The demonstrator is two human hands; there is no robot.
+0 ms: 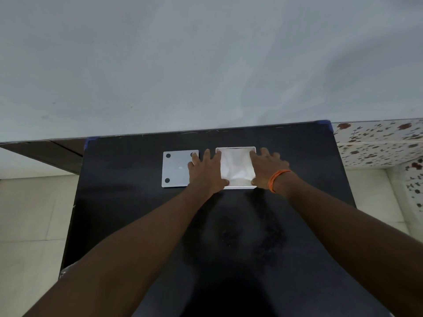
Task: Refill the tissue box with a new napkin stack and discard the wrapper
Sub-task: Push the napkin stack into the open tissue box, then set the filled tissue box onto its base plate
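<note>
A white square tissue box (pixel 235 148) stands open-side up on the black table (pixel 128 202), with white napkins (pixel 237 165) visible inside. My left hand (pixel 207 171) clasps the box's left wall, thumb at the near corner. My right hand (pixel 267 168), an orange thread on its wrist, clasps the right wall. Left of the box lies its flat grey base plate (pixel 175 170) with dark round feet at the corners; my left fingers overlap its right edge. No wrapper is visible.
The table's back edge meets a pale grey wall (pixel 206 65). Blue tape marks the table's back corners (pixel 325 123). Flower-patterned tiles (pixel 377 143) are at the right, and light floor tiles (pixel 29 213) lie on both sides.
</note>
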